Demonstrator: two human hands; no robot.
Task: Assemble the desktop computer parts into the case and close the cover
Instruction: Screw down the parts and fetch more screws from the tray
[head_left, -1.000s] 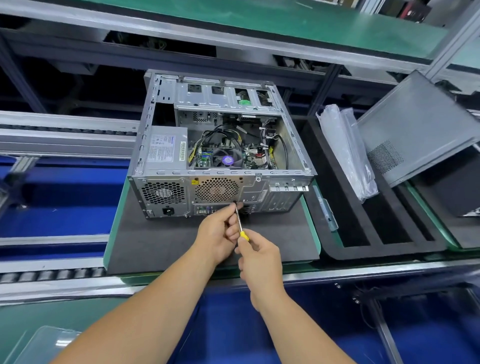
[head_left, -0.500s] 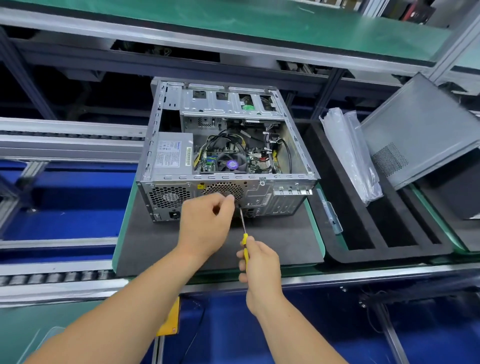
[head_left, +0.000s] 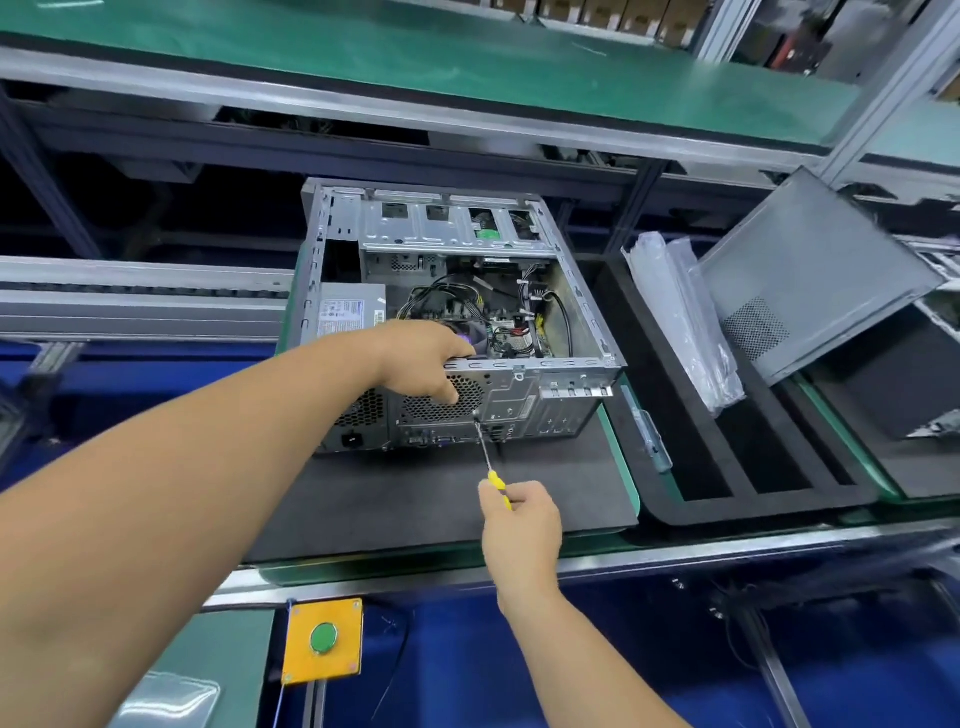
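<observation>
Steel, bare and unpainted, made up the computer case (head_left: 457, 322), which lay open-topped on a dark mat at centre frame. Just below centre, the right hand (head_left: 521, 525) gripped the yellow-handled screwdriver (head_left: 488, 457), its shaft running up and slightly left so that the tip met the rear panel just beside the fan grille (head_left: 441, 400). Nearer the case, the left hand (head_left: 422, 358) curled over its top rear edge, steadying it. Unfitted, the cover (head_left: 810, 275) leaned at the right of the frame.

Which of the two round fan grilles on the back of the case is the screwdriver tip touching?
The right grille, partly covered by the left hand. The screwdriver, held in the right hand, meets its lower right corner; the left grille is untouched.
</observation>
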